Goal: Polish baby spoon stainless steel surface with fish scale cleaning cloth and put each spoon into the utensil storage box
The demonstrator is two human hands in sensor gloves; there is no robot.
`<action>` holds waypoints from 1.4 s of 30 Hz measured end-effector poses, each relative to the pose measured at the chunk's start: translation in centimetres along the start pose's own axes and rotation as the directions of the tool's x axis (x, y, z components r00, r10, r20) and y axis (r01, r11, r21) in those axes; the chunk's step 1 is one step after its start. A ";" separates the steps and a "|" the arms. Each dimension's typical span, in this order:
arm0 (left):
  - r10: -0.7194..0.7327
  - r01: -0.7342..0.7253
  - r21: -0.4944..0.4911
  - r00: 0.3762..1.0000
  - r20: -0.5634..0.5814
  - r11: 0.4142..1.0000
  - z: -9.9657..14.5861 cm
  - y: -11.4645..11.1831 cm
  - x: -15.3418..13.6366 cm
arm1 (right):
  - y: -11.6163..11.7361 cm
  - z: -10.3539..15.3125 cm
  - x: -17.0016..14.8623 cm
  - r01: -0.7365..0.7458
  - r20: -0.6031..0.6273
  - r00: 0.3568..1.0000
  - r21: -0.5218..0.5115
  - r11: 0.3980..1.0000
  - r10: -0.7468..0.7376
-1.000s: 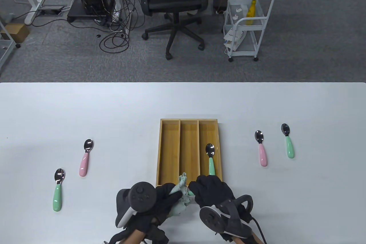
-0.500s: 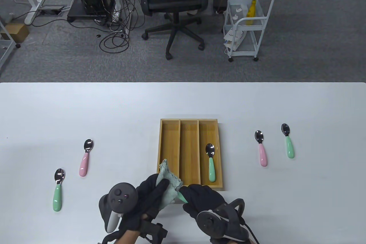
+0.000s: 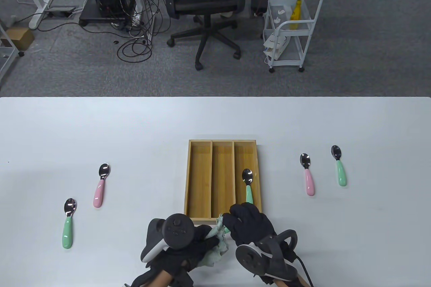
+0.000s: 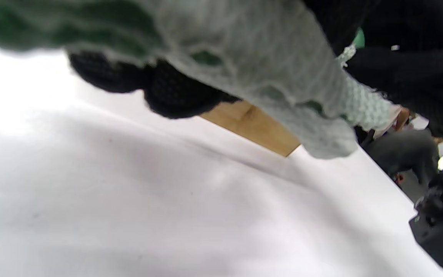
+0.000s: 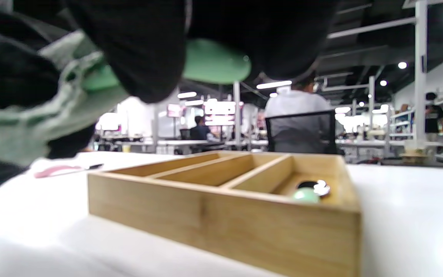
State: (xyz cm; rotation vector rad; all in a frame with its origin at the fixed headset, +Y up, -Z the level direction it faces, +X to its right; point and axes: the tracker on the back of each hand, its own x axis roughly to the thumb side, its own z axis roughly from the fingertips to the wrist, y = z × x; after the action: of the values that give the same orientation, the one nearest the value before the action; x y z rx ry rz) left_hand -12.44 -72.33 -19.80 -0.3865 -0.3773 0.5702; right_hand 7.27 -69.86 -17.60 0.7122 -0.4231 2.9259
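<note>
Polishing step: right hand (image 3: 248, 224) grips green-handled spoon (image 5: 214, 61), left hand (image 3: 192, 245) rubs it with pinched cloth (image 3: 217, 245); next, probably, into storage box (image 3: 198, 179) just beyond the fingers.

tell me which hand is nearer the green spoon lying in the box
Right. The right hand sits at the box's near edge, its fingers overlapping the handle end of the green spoon in the box. The left hand is farther back on the left, holding the cloth.
</note>
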 end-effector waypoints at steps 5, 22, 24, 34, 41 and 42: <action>0.013 -0.009 0.135 1.000 -0.027 0.991 0.5 1.0 -0.4 | -0.2 0.0 -0.1 0.013 -0.025 1.000 -0.020 1.000 -0.014; 0.362 -0.324 0.351 0.931 -0.045 0.879 1.7 2.5 -3.4 | 0.1 0.1 1.0 0.136 0.006 0.991 0.036 0.990 -0.136; 0.372 -0.343 0.304 0.927 -0.044 0.889 1.4 2.3 -3.4 | 0.1 0.1 0.6 0.103 -0.001 0.995 0.027 0.994 -0.103; 0.243 -0.239 0.096 0.969 -0.035 0.966 0.0 0.9 -2.2 | -0.3 -0.1 -0.1 0.002 -0.030 1.000 -0.013 1.000 -0.002; 0.082 -0.082 -0.030 0.996 -0.031 0.996 -0.6 -0.5 -0.4 | -0.3 0.0 0.2 -0.059 -0.011 0.998 -0.016 0.998 0.058; 0.075 -0.076 -0.014 0.997 -0.034 0.997 -0.6 -0.4 -0.4 | -0.3 0.0 0.1 -0.062 -0.012 0.998 -0.018 0.998 0.061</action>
State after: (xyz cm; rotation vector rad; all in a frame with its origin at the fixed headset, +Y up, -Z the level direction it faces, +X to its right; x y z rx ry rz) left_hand -12.30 -73.01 -20.18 -0.4257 -0.3359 0.6344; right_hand 7.18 -69.56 -17.49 0.6917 -0.4781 2.9779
